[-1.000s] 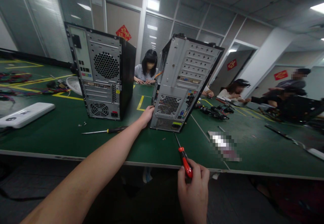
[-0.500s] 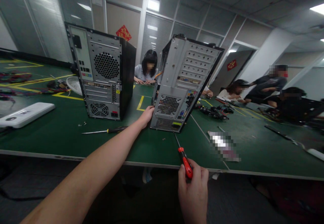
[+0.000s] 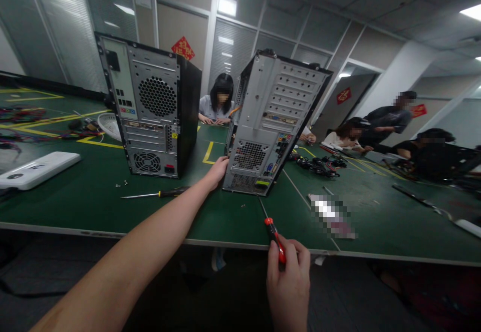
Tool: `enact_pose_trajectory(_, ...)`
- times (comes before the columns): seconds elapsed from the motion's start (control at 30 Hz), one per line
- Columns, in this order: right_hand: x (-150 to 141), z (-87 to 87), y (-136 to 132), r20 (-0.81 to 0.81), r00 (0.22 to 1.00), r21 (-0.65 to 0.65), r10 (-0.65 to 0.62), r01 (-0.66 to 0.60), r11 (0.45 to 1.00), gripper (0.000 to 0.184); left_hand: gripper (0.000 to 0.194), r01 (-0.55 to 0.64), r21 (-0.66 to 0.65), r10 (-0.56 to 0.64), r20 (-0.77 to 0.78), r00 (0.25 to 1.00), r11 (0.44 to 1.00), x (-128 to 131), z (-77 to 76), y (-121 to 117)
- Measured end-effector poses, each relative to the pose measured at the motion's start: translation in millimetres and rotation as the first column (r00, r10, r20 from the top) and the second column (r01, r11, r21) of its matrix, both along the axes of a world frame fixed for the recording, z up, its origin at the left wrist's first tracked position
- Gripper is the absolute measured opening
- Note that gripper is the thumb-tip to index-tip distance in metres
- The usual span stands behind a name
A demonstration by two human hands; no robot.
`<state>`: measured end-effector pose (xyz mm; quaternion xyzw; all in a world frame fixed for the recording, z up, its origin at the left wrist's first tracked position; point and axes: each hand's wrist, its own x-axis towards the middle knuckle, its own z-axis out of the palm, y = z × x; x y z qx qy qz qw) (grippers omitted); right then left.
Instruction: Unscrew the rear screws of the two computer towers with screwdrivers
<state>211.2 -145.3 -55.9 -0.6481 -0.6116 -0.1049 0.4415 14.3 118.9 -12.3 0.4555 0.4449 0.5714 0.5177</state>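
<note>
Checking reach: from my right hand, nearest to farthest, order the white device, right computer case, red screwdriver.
1. Red screwdriver: in the right hand.
2. Right computer case: ahead, by the left hand.
3. White device: at far left.

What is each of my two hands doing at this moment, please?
Left hand: against the side of the right-hand computer case, grip cannot be told.
Right hand: closed on the red-and-black screwdriver.

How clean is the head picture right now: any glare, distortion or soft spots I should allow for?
Head view: wide-angle stretch, table edge bowed; ceiling light glaring at upper right; pixelated patch over the item right of the red screwdriver; cable pile dark, strands hard to separate.
</note>
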Motion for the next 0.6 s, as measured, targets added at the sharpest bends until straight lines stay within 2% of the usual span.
enact_pose_trajectory(0.3,0.9,-2.1,-1.1,0.035,0.999,0.018,-0.003,0.002,1.0,0.035,0.036,-0.007,-0.005,0.007,0.003,1.0,1.0,0.8,-0.4,0.7)
enact_pose_trajectory(0.6,-1.5,0.7,-3.5,0.026,1.0,-0.023,-0.01,0.011,1.0,0.032,0.035,-0.01,0.003,0.01,0.001,1.0,1.0,0.8,-0.3,1.3)
